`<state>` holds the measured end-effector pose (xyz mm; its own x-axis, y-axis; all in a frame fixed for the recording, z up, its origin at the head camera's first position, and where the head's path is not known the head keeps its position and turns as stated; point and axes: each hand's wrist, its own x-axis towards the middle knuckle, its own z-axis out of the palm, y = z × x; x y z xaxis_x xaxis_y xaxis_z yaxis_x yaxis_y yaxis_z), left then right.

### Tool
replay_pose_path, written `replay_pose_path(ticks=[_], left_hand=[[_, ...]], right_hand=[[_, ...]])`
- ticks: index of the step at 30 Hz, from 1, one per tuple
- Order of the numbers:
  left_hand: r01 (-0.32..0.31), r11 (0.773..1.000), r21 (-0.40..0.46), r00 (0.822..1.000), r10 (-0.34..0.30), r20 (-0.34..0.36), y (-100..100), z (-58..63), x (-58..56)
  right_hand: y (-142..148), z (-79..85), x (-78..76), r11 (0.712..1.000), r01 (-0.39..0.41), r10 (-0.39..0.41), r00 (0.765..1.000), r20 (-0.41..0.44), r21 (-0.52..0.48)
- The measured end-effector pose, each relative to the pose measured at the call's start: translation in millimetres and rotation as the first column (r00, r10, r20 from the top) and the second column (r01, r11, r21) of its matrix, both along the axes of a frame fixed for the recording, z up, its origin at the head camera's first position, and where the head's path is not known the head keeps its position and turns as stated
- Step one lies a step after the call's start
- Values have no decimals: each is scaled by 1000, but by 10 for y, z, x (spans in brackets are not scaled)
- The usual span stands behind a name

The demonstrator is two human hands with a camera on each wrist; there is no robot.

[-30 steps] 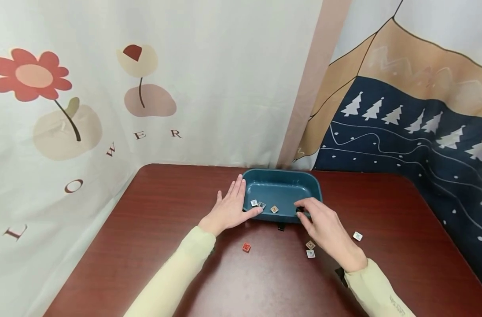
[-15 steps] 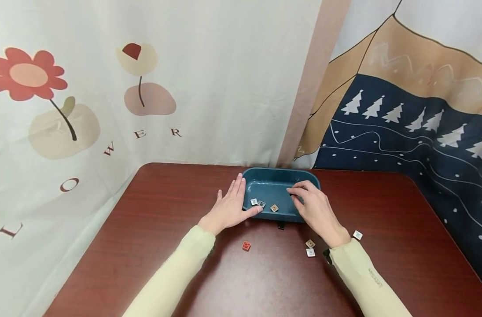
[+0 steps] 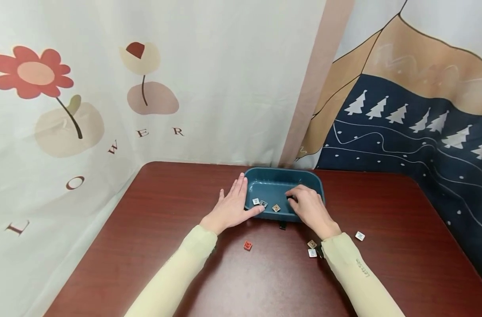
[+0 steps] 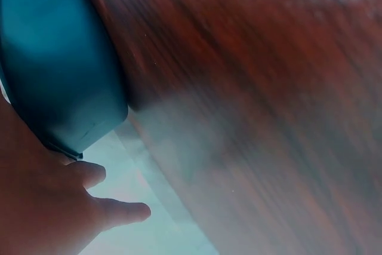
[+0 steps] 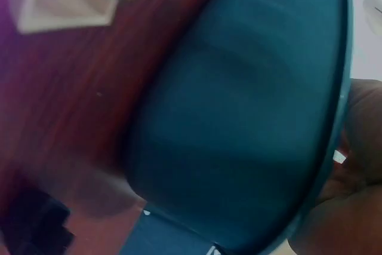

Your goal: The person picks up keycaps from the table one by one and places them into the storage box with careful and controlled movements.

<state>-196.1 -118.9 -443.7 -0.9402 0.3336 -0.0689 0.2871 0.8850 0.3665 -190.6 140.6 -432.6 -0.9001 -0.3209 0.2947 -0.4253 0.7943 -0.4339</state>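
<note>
A blue-green tray (image 3: 278,215) stands at the back of the table. My left hand (image 3: 228,209) rests against its left rim, fingers straight and thumb over the near corner; two of its fingers show beside the tray in the left wrist view. My right hand (image 3: 309,209) reaches over the near right rim into the tray. Its thumb and forefinger pinch a small black keycap (image 3: 290,197), mostly hidden by the fingers. Near the tray's front wall inside lie a white keycap (image 3: 255,201), a grey keycap (image 3: 263,204) and a tan keycap (image 3: 276,208).
On the table (image 3: 209,273) lie a red keycap (image 3: 247,245), a brown keycap (image 3: 312,244) beside a white one, and another white keycap further right. A black keycap (image 3: 282,225) sits against the tray's front. Curtains hang behind the table.
The right hand has moved left from the tray's near right rim with the black keycap, first higher over the tray, then lower into it. The left hand stays at the left rim.
</note>
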Motion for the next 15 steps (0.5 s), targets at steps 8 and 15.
replay_pose_path(ticks=[8,15], left_hand=[[5,999,38,1000,-6,21,5,-14,-18],[-20,996,84,999,16,40,-20,-18,-24]], right_hand=[[33,-70,-25,1000,-8,8,1000,15,-6],[32,-79,-44,1000,4,-3,998,62,-7]])
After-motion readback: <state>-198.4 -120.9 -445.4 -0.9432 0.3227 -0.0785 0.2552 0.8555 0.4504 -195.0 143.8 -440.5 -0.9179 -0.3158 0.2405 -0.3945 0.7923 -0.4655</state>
